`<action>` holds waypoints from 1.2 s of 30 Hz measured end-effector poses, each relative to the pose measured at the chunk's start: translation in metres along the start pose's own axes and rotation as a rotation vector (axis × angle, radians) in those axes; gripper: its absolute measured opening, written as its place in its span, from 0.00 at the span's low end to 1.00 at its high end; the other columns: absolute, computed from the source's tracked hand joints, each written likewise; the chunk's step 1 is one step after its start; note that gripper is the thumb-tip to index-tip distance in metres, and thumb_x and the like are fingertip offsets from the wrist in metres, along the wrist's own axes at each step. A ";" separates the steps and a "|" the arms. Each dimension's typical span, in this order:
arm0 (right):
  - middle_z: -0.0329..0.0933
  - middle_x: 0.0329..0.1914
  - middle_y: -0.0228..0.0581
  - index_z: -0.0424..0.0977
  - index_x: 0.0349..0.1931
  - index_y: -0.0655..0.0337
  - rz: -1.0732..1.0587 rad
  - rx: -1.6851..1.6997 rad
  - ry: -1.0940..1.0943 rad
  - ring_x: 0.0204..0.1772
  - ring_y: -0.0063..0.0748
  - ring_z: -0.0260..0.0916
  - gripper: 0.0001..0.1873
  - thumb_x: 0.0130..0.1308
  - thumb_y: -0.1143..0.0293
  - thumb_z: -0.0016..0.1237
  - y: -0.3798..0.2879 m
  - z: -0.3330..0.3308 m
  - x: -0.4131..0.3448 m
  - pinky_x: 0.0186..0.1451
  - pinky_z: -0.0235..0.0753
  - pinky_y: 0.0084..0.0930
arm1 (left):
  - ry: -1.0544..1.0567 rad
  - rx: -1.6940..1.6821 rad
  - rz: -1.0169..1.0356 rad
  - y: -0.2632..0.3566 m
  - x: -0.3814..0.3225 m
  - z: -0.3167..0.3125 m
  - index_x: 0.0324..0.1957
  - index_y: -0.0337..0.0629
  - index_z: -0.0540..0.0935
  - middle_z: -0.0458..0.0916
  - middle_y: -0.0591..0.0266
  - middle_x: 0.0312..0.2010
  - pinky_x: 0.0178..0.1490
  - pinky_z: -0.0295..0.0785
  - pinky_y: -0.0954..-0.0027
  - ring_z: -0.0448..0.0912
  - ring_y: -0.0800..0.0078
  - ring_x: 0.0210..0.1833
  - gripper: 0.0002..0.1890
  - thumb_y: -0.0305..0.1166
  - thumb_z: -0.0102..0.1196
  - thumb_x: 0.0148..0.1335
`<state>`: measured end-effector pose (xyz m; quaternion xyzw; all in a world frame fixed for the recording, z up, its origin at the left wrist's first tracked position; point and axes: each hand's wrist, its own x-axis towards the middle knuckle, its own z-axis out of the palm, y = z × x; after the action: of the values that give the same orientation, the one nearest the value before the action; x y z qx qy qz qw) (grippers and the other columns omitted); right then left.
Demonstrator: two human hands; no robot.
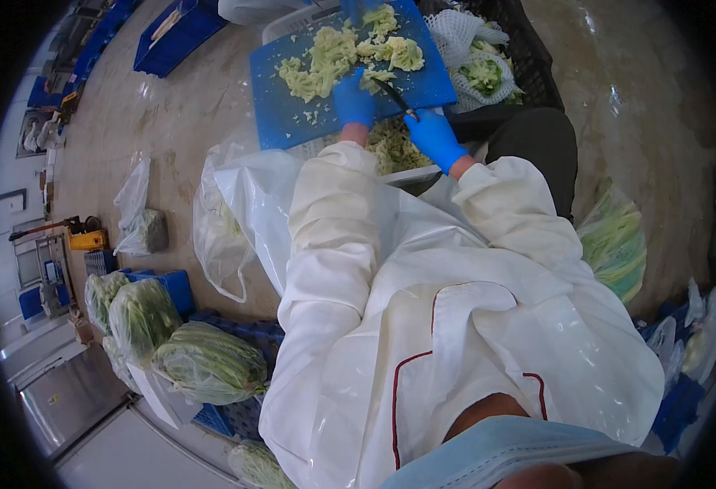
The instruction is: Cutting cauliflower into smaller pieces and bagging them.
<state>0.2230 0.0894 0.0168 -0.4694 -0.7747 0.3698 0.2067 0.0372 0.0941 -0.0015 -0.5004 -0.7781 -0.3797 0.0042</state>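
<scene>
My left hand (355, 101), in a blue glove, is on a blue cutting board (272, 122), its fingers against a small cauliflower piece (375, 79). My right hand (434, 137), gloved alike, grips a knife (394, 96) by its handle. The dark, curved blade points to that piece. Cut cauliflower florets (333, 55) and crumbs spread over the board, with more florets (403, 43) at its far right. Beneath the board's near edge, a white crate (403, 177) holds cut cauliflower (394, 147).
Another person's blue-gloved hand (358, 8) reaches the board's far edge. At right, a black crate (535, 61) holds cauliflowers in white foam nets (486, 76). A plastic bag (217, 226) lies left of my apron. Bagged vegetables (211, 363) and a blue bin (177, 40) stand further left.
</scene>
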 end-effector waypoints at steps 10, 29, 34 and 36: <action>0.73 0.28 0.56 0.73 0.30 0.65 0.020 0.128 0.003 0.33 0.56 0.71 0.16 0.59 0.60 0.40 0.017 -0.003 -0.007 0.37 0.70 0.44 | 0.091 -0.203 -0.073 -0.006 -0.004 -0.015 0.44 0.47 0.79 0.76 0.54 0.33 0.43 0.68 0.65 0.74 0.58 0.39 0.25 0.18 0.48 0.39; 0.73 0.18 0.45 0.71 0.31 0.65 0.225 0.161 0.097 0.19 0.38 0.72 0.17 0.60 0.58 0.40 0.032 -0.024 -0.007 0.23 0.71 0.31 | -0.205 -0.037 0.162 0.036 0.005 0.018 0.39 0.44 0.79 0.72 0.51 0.41 0.50 0.66 0.61 0.71 0.55 0.46 0.16 0.27 0.51 0.43; 0.72 0.23 0.56 0.71 0.28 0.67 0.164 0.002 0.169 0.28 0.56 0.71 0.18 0.59 0.58 0.41 0.033 -0.015 -0.012 0.31 0.70 0.43 | -0.183 -0.027 0.202 0.041 0.000 0.016 0.37 0.44 0.80 0.74 0.51 0.38 0.48 0.67 0.61 0.72 0.56 0.43 0.15 0.26 0.50 0.44; 0.72 0.26 0.60 0.72 0.26 0.67 0.202 -0.043 0.177 0.33 0.61 0.70 0.18 0.58 0.58 0.40 0.036 -0.006 -0.017 0.36 0.69 0.48 | -0.115 -0.024 0.173 0.041 0.003 0.016 0.34 0.44 0.80 0.75 0.51 0.35 0.46 0.68 0.62 0.73 0.55 0.41 0.13 0.26 0.50 0.44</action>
<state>0.2559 0.0869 -0.0061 -0.5801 -0.7101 0.3292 0.2257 0.0737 0.1141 0.0125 -0.5869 -0.7261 -0.3579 -0.0139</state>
